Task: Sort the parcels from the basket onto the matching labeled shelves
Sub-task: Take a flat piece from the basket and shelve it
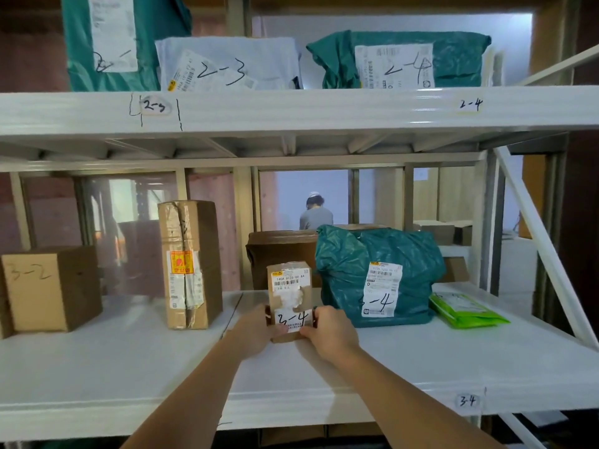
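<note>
On the far left of the lower shelf stands a brown box marked 3-2. To its right, well apart, a tall taped carton stands upright with an orange sticker on its front.

Near the middle, the small parcel stands upright on the shelf board, with a white label that reads 3-4 in handwriting (the first figure is a little unclear). Both hands grip it at its lower part. The left hand holds the left edge with the fingers curled around it, and the right hand holds the right edge in the same way, the thumb lying on the front near the label. So the parcel sits between the two hands, and its upper half rises above them.

Just behind the parcel is a dark brown box. Just beside it on the right lies a green plastic bag parcel, also marked with a 4. Further right, a light green flat packet lies on the board.

The shelf edge carries a tag 3-4 on the right. The upper shelf holds a white bag marked 2-3 and a green bag.
</note>
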`<state>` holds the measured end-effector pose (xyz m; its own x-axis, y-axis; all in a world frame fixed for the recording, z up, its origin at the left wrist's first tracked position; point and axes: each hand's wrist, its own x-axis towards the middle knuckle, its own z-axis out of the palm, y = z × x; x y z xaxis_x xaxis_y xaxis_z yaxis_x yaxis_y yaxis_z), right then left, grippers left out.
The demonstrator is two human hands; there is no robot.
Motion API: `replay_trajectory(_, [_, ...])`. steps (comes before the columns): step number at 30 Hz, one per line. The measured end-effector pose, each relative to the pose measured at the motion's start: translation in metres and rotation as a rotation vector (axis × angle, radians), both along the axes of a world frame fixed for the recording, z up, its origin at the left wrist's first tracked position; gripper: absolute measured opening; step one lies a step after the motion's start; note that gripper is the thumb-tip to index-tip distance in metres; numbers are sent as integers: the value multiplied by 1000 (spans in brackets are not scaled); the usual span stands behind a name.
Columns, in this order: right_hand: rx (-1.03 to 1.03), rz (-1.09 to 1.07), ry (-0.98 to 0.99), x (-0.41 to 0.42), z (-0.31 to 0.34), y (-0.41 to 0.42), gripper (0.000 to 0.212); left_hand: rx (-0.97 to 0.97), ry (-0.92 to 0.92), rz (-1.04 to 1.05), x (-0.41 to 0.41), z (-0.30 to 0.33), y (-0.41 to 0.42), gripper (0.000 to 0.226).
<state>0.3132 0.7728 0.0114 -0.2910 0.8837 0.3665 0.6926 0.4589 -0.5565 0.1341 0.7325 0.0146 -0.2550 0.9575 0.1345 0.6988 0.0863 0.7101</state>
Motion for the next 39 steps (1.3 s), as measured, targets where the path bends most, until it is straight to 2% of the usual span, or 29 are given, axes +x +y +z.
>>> replay_trajectory(6, [39,-28,3,-10,-7,12,23,-50,-34,-3,-28,-13,27,66])
replay_trajectory(15, [16,-40,30,-10,-5,24,21,-112,-65,21,-16,-1,25,84])
replay_trajectory(18, [-6,-65,56,-11,-7,25,26,-130,56,36,-19,-12,34,93])
replay_trajectory(20, [-13,-76,71,-11,-8,27,28,-165,170,103,-21,-17,38,107])
replay_trajectory(21, [-15,-81,75,-10,-9,28,30,-185,212,129,-17,-14,36,108])
replay_trajectory(25, [-42,-91,96,-10,-12,29,31,-232,328,193,0,-4,23,81])
replay_trajectory(39, [-56,-86,133,-7,-8,21,29,-220,414,187,9,2,10,77])
